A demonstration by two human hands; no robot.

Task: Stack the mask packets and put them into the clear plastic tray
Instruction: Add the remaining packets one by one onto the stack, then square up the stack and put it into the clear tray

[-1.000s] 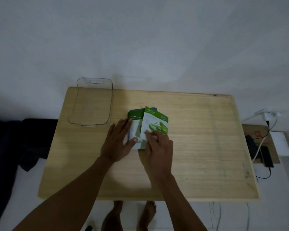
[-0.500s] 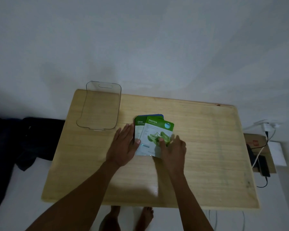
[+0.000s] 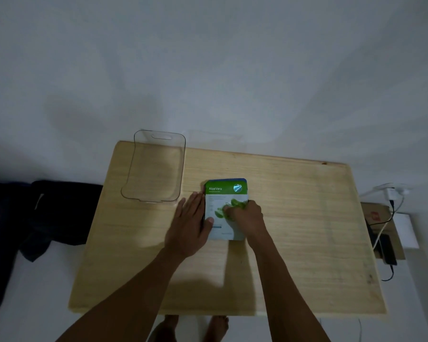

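Observation:
A stack of mask packets (image 3: 224, 193) lies flat near the middle of the wooden table (image 3: 307, 218). The top packet is green and white and reads AloeVera; a blue edge of a lower packet peeks out at the top. My left hand (image 3: 192, 224) lies flat against the stack's left edge, thumb on the top packet. My right hand (image 3: 245, 215) presses down on the stack's right half with curled fingers. The clear plastic tray (image 3: 156, 166) stands empty at the table's back left corner, apart from the stack.
A dark bag (image 3: 59, 213) lies on the floor left of the table. At the right, a cardboard box (image 3: 381, 218), a phone (image 3: 388, 248) and a charger with cables (image 3: 393, 193) sit on the floor. My bare feet (image 3: 190, 327) show under the front edge.
The fanned packets have been squared into one aligned stack under the AloeVera packet. My right hand moved up onto the stack; my left hand stays at its left edge.

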